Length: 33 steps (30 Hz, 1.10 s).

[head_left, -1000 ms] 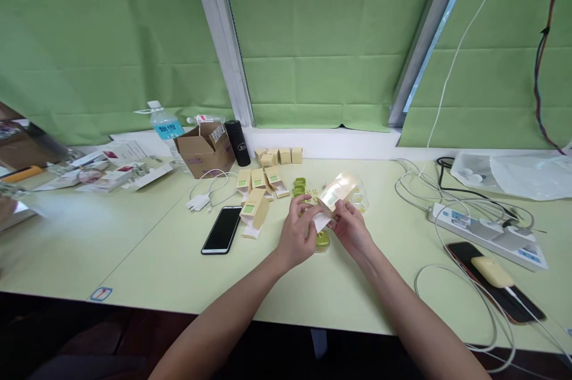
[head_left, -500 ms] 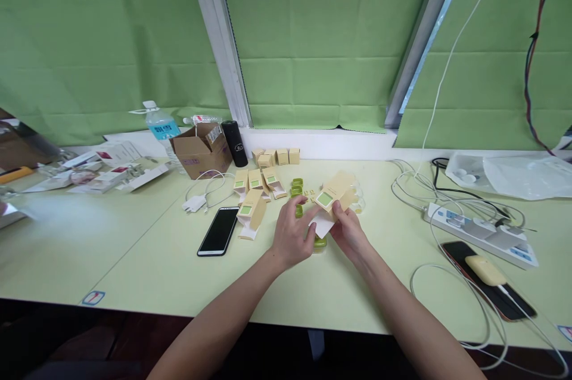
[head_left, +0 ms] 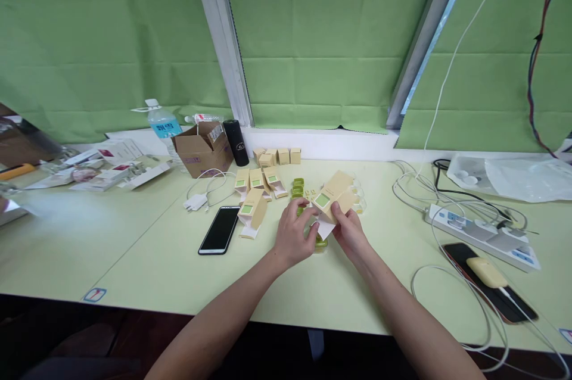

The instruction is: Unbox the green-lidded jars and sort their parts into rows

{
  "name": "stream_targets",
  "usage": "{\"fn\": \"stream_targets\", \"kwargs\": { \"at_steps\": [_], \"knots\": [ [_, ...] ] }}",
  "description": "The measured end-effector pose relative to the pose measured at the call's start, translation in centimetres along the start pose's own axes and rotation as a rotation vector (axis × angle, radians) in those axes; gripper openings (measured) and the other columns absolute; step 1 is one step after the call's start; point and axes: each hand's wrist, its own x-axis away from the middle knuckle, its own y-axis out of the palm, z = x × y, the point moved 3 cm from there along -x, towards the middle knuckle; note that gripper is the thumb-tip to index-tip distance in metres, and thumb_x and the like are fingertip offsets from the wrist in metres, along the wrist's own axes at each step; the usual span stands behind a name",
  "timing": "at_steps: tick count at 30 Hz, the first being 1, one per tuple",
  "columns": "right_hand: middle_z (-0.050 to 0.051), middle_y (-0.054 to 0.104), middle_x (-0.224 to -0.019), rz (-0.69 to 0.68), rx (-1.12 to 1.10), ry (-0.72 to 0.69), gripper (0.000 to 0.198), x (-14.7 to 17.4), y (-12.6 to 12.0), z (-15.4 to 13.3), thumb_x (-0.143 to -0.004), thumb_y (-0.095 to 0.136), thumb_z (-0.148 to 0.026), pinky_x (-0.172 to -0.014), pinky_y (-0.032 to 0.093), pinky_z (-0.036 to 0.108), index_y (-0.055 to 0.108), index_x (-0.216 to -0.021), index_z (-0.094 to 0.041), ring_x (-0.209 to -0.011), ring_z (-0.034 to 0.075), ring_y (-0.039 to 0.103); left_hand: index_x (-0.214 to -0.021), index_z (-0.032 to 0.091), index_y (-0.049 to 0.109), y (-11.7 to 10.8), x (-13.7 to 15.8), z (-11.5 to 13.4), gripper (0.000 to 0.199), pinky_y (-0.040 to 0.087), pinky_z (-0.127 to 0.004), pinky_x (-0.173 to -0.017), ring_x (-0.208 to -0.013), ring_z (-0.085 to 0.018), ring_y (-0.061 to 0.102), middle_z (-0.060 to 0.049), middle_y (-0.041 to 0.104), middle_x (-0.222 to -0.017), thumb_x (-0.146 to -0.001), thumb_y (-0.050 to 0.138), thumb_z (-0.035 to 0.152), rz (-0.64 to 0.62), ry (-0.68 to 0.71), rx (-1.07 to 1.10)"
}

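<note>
A cream cardboard box [head_left: 342, 183] with a small green window is tilted above the table in front of me. My right hand [head_left: 351, 230] grips it near its lower end, thumb on top. A white flap [head_left: 325, 228] hangs from that open end. My left hand [head_left: 292, 236] is curved beside the flap, thumb and forefinger apart; whether the fingertips touch the box is hard to see. Partly hidden behind my left hand runs a row of green plastic containers [head_left: 298, 183]. Tiny yellow pieces [head_left: 310, 193] lie beside them, and a clear plastic tray [head_left: 358, 192] sits behind the held box.
Several cream boxes with open flaps [head_left: 252, 207] stand left of my hands, near a phone [head_left: 218, 231]. Small closed boxes [head_left: 283, 156] line the back. A brown carton [head_left: 203, 156] and black cylinder [head_left: 236, 143] stand behind. Rightward lie cables, a power strip [head_left: 485, 236] and another phone [head_left: 513, 302].
The held box has shifted slightly left and down. My left thumb and forefinger have moved a little, and a gap shows between them. The camera view has shifted slightly.
</note>
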Motion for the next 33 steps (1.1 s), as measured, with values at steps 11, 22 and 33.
{"fn": "stream_targets", "kwargs": {
  "at_steps": [11, 22, 33],
  "knots": [
    [0.009, 0.077, -0.119, 0.035, 0.027, -0.037, 0.052, -0.1, -0.2, -0.2, -0.073, 0.085, -0.056, -0.089, 0.059, 0.041, 0.074, -0.11, -0.021, -0.105, 0.029, 0.073, -0.095, 0.022, 0.074, 1.1, 0.0, -0.5, 0.018, 0.049, -0.048, -0.11, -0.126, -0.028, 0.058, -0.011, 0.055, -0.134, -0.082, 0.065, 0.013, -0.102, -0.177, 0.537],
    [0.011, 0.078, -0.116, 0.148, 0.136, -0.07, 0.056, -0.3, -1.0, 0.1, -0.068, 0.088, -0.054, -0.079, 0.062, 0.042, 0.074, -0.11, -0.02, -0.101, 0.032, 0.074, -0.097, 0.021, 0.064, 1.4, 0.0, -1.7, 0.009, 0.052, -0.03, -0.075, -0.094, -0.02, 0.066, -0.006, 0.069, -0.103, -0.089, 0.063, 0.026, 0.025, -0.35, 0.441],
    [0.012, 0.079, -0.113, 0.014, 0.173, -0.05, 0.05, -0.1, -0.8, 0.1, -0.068, 0.089, -0.049, -0.085, 0.061, 0.041, 0.076, -0.105, -0.018, -0.097, 0.03, 0.076, -0.078, 0.017, 0.06, 1.1, -0.9, -2.0, 0.035, 0.048, -0.025, -0.061, -0.068, -0.016, 0.063, -0.003, 0.065, -0.072, -0.086, 0.065, 0.051, -0.053, -0.519, 0.664]
  ]
}}
